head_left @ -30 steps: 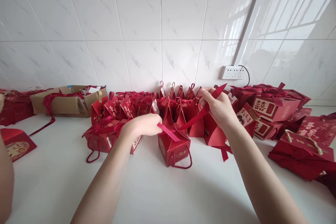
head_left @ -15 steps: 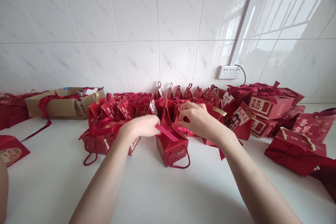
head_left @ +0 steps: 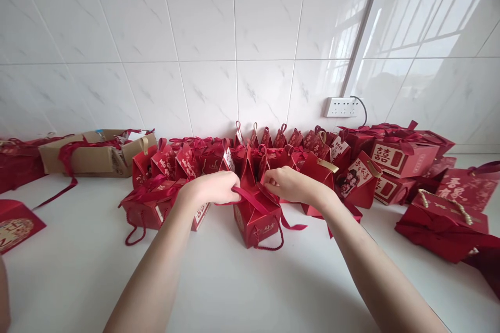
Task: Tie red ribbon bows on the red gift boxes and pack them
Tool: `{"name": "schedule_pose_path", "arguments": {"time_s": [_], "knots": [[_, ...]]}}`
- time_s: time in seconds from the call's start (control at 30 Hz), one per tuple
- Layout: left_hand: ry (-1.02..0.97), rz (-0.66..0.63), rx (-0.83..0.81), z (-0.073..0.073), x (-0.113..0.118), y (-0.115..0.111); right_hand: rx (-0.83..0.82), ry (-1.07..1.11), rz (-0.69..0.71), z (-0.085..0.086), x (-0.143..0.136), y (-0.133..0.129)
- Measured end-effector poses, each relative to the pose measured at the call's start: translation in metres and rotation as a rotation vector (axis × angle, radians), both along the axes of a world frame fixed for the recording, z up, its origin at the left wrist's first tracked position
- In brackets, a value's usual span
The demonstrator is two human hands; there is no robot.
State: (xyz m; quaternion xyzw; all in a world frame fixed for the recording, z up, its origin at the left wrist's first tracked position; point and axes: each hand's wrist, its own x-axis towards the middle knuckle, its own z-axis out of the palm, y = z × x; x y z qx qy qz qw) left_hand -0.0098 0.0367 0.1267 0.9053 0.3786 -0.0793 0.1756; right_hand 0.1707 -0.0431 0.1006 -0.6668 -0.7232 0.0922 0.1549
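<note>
A small red gift box (head_left: 258, 223) with a twisted cord handle stands on the white table in the middle. A dark red ribbon (head_left: 253, 200) lies across its top. My left hand (head_left: 219, 187), at the box's upper left, is closed on one part of the ribbon. On the other side my right hand (head_left: 283, 183) has its fingers curled at the back right of the box top; what its fingertips pinch is hidden. One ribbon end (head_left: 292, 226) hangs down past the box's right side onto the table.
Rows of red gift boxes (head_left: 164, 162) stand behind, along the tiled wall. An open cardboard box (head_left: 89, 160) with ribbons is at the back left. Stacked red boxes (head_left: 406, 158) and a pearl-handled box (head_left: 445, 223) are on the right. Part of another arm (head_left: 3, 294) shows at the left edge.
My right hand has turned and lowered slightly, its fingers curling in more. The ribbon's end now hangs down at the right of the box. My left hand has barely moved.
</note>
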Motion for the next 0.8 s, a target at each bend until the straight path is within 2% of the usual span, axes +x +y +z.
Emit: {"name": "schedule_pose_path", "arguments": {"time_s": [0.27,0.37,0.47,0.7,0.8], "knots": [[0.034,0.006,-0.069,0.002,0.0,-0.002,0.057,0.097,0.0,0.002,0.01,0.0],[0.028,0.011,-0.06,0.003,0.001,-0.003,-0.017,0.171,0.049,0.004,0.015,-0.003],[0.021,0.017,-0.048,0.002,0.001,-0.003,-0.1,0.151,0.043,0.006,0.017,-0.006],[0.031,0.001,-0.05,0.003,0.0,-0.002,0.037,0.119,0.001,0.005,0.015,-0.005],[-0.014,0.028,-0.059,0.003,0.0,-0.001,0.065,0.106,-0.067,0.006,0.017,-0.005]]}}
